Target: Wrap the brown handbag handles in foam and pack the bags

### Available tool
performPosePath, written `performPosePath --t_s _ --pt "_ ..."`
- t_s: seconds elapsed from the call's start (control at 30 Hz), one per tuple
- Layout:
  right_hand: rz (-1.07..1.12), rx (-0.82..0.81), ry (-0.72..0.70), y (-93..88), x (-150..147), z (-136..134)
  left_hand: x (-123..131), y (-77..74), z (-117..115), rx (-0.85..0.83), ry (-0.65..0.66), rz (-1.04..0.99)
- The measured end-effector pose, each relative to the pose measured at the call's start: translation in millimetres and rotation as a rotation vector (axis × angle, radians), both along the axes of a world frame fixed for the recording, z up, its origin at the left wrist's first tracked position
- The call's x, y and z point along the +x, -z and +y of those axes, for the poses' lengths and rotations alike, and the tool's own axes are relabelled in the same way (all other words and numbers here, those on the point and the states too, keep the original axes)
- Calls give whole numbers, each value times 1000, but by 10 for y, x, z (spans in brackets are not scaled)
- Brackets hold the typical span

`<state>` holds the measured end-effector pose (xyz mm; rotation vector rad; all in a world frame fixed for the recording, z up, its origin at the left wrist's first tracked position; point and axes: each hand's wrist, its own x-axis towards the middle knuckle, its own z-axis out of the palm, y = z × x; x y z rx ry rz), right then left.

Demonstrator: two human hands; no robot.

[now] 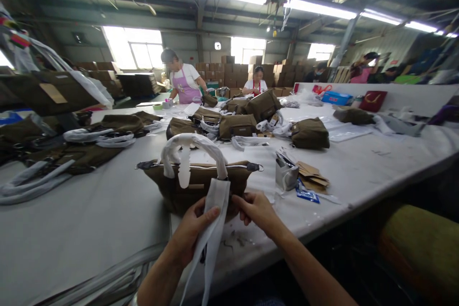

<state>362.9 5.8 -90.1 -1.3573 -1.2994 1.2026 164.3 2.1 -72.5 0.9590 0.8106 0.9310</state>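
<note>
A brown handbag (179,186) with a zip along its top stands upright on the white table in front of me. White wrapping covers its raised handle (195,142), and a white paper tag (184,172) hangs from it. My left hand (195,222) is closed on a white-wrapped strap (217,198) at the bag's front right, thumb on top; the strap's ends trail down towards me. At the bag's right side, my right hand (255,208) has thumb and index finger pinched together close beside the strap. What is between those fingertips is too small to make out.
Several brown bags (237,125) lie across the table (362,172), with more at the left (86,148). Right of my bag are a grey box (286,174), brown paper tags (311,175) and a blue packet (307,194). Two people work across the table.
</note>
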Motion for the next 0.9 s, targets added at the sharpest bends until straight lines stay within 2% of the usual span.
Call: performPosePath --t_s 0.1,0.17,0.33,0.47,0.6,0.7,0.8,0.9 --pt "50 207 116 0 -2 -169 -3 -15 4 -8 -31 29" --pt "128 289 132 -48 -64 -256 12 -12 3 1 -44 50" --pt "311 276 -23 -122 -274 -274 69 2 -29 25 -61 91" --pt "368 218 19 -13 -307 -355 69 -20 -44 78 -74 166" --pt "296 103 -43 152 -327 -568 86 -40 -44 140 -121 218" --pt "223 57 -78 261 -416 -621 155 -18 -59 132 -127 211" --pt "32 167 52 348 -538 -556 249 33 -88 166 -166 228" --pt "-132 334 168 375 -640 -522 304 77 -106 289 -273 347"
